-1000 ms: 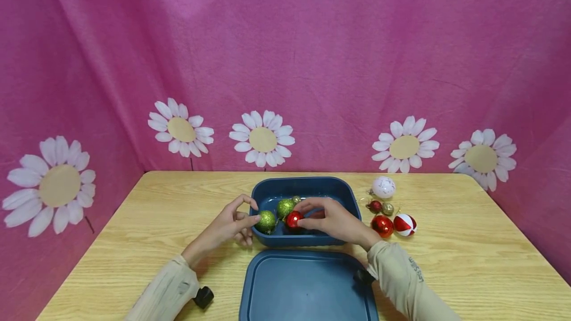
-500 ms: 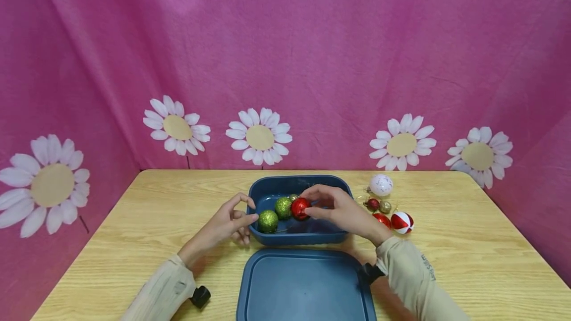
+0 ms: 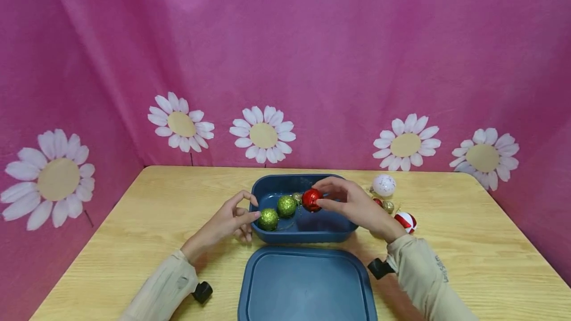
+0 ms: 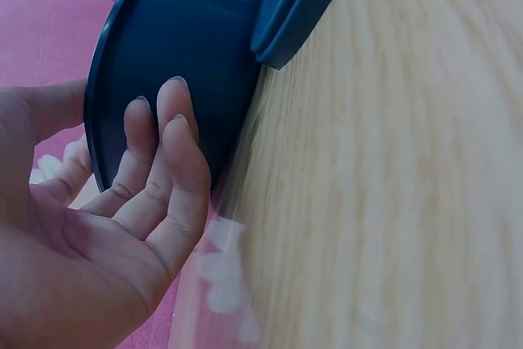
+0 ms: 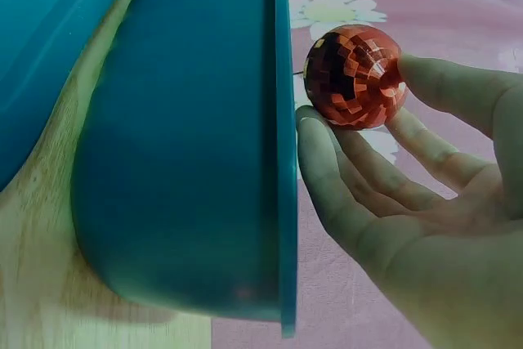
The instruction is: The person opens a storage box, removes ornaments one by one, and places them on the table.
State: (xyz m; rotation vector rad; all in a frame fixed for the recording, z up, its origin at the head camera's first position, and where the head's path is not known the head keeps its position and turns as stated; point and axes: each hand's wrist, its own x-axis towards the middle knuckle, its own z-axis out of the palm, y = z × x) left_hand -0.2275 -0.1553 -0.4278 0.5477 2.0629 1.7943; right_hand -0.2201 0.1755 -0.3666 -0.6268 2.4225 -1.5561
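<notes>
— Head view first: how far along are we?
— I judge it part done. Two green balls (image 3: 286, 205) and a small gold ball (image 3: 297, 197) lie in the box (image 3: 303, 237). The red ball (image 3: 311, 199) is over it, pinched in the right grip (image 3: 357, 207), not yet let go. Outside on the table (image 3: 446, 261) I count at least four more, including a white ball (image 3: 384, 185) and a striped ball (image 3: 405, 222). The lid (image 3: 307, 284) is off, in front.
— Left wrist?
— The left grip (image 4: 114, 218) is at the box's end, fingers loosely bent beside the wall. Whether it clasps the wall, I can't tell.
— Right wrist: which way does the red ball point?
— I see thumb one side, fingers the other, and a gap between ball and rim. It's round, so I get no long axis. A gold fleck opposite the thumb may be its cap, pointing away from the thumb; I can't confirm that.
</notes>
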